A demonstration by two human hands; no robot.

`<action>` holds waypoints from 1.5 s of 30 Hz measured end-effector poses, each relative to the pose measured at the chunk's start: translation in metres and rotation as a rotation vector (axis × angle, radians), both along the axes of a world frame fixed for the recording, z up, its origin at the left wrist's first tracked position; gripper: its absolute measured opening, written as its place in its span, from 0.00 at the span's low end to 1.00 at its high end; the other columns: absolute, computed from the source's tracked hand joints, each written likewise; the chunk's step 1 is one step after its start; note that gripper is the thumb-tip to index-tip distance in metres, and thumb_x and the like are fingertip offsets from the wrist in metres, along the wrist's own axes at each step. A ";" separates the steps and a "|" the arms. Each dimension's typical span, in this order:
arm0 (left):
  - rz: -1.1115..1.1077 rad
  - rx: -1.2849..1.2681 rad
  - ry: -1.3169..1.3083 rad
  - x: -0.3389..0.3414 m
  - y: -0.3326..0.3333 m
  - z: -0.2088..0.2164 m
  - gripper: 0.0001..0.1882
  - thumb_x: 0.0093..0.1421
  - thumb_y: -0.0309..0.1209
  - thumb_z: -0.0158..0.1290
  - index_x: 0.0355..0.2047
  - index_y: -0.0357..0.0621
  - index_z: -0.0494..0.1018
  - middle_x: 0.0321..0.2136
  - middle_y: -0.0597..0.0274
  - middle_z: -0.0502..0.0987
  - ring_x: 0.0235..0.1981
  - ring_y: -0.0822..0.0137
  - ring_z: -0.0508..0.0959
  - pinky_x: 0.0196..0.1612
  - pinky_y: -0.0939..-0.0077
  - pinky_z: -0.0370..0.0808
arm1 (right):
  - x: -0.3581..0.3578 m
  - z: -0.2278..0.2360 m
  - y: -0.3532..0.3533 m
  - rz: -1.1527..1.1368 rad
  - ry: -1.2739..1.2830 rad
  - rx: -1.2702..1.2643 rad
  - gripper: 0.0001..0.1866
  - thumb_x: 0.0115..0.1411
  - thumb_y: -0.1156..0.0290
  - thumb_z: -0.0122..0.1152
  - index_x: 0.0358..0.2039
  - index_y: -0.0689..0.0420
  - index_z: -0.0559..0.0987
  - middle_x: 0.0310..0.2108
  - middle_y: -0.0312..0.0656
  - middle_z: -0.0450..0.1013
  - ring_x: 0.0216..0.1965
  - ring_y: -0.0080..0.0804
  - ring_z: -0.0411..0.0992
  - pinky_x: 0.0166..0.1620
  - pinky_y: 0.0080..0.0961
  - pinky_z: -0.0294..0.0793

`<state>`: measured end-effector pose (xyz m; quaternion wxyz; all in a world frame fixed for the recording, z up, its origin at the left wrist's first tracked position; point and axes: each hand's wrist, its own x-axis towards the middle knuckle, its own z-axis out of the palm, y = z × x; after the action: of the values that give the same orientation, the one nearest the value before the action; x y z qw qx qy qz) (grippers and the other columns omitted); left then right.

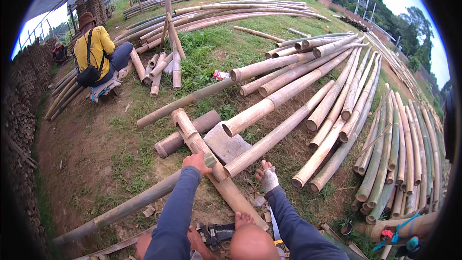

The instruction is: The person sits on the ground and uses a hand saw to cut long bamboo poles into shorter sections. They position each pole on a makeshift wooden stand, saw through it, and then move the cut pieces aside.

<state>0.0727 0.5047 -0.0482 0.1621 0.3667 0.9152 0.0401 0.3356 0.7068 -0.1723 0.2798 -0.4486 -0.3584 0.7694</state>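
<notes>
My left hand point(194, 162) is closed over a greenish bamboo pole point(134, 202), close to its cut end. That pole comes in from the lower left and crosses a thick, notched bamboo piece point(231, 191), which slants from between my feet toward the far left. To the right, my right hand point(268, 176) is raised with its fingers apart and nothing in them; a pale fingerless glove covers its palm. Just left of it lies the open end of a tan bamboo pole point(274, 132). Below the right hand, a pale narrow strip point(275, 224) shows beside my forearm.
A flat grey stone point(227, 143) and a short thick bamboo piece point(185, 135) lie under the notched piece. Long bamboo poles point(346, 101) fan out at right, with a bundle point(399, 154) beyond. At far left, a person in yellow point(98, 50) sits near short bamboo pieces point(159, 72).
</notes>
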 end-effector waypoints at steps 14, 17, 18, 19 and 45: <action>-0.024 0.074 -0.013 -0.010 -0.003 -0.007 0.43 0.46 0.55 0.74 0.58 0.46 0.76 0.47 0.46 0.86 0.49 0.45 0.86 0.55 0.53 0.82 | -0.021 0.106 0.043 -0.121 0.475 -0.026 0.43 0.60 0.35 0.73 0.59 0.56 0.69 0.43 0.49 0.74 0.45 0.45 0.76 0.51 0.47 0.81; -0.009 0.062 0.013 -0.007 -0.002 -0.005 0.43 0.45 0.55 0.73 0.58 0.46 0.76 0.47 0.45 0.86 0.49 0.45 0.86 0.56 0.53 0.82 | -0.001 0.169 0.029 -0.072 0.637 -0.075 0.45 0.60 0.33 0.72 0.60 0.58 0.67 0.43 0.52 0.73 0.44 0.44 0.77 0.51 0.46 0.82; -0.010 0.046 0.018 -0.003 -0.002 -0.005 0.43 0.45 0.54 0.73 0.57 0.46 0.76 0.47 0.45 0.86 0.49 0.45 0.86 0.56 0.53 0.82 | 0.008 0.186 0.024 -0.044 0.637 -0.004 0.45 0.61 0.33 0.70 0.59 0.58 0.67 0.44 0.53 0.74 0.44 0.44 0.78 0.50 0.45 0.83; -0.004 0.063 0.022 0.000 -0.002 -0.005 0.39 0.45 0.53 0.73 0.54 0.46 0.77 0.46 0.46 0.86 0.49 0.45 0.86 0.55 0.53 0.82 | 0.015 0.199 0.021 -0.093 0.595 0.021 0.46 0.60 0.29 0.69 0.56 0.62 0.71 0.43 0.52 0.76 0.41 0.44 0.79 0.46 0.40 0.85; -0.085 0.021 0.116 -0.007 0.011 -0.023 0.43 0.45 0.57 0.72 0.59 0.51 0.75 0.52 0.46 0.85 0.55 0.43 0.83 0.59 0.48 0.78 | 0.360 0.345 -0.007 0.323 -0.169 0.090 0.45 0.62 0.38 0.72 0.64 0.64 0.74 0.44 0.56 0.80 0.39 0.43 0.84 0.44 0.40 0.88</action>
<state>0.0654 0.5159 -0.0716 0.1066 0.4086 0.9062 0.0213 0.6954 0.7003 0.1727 0.1414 -0.4354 -0.4819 0.7471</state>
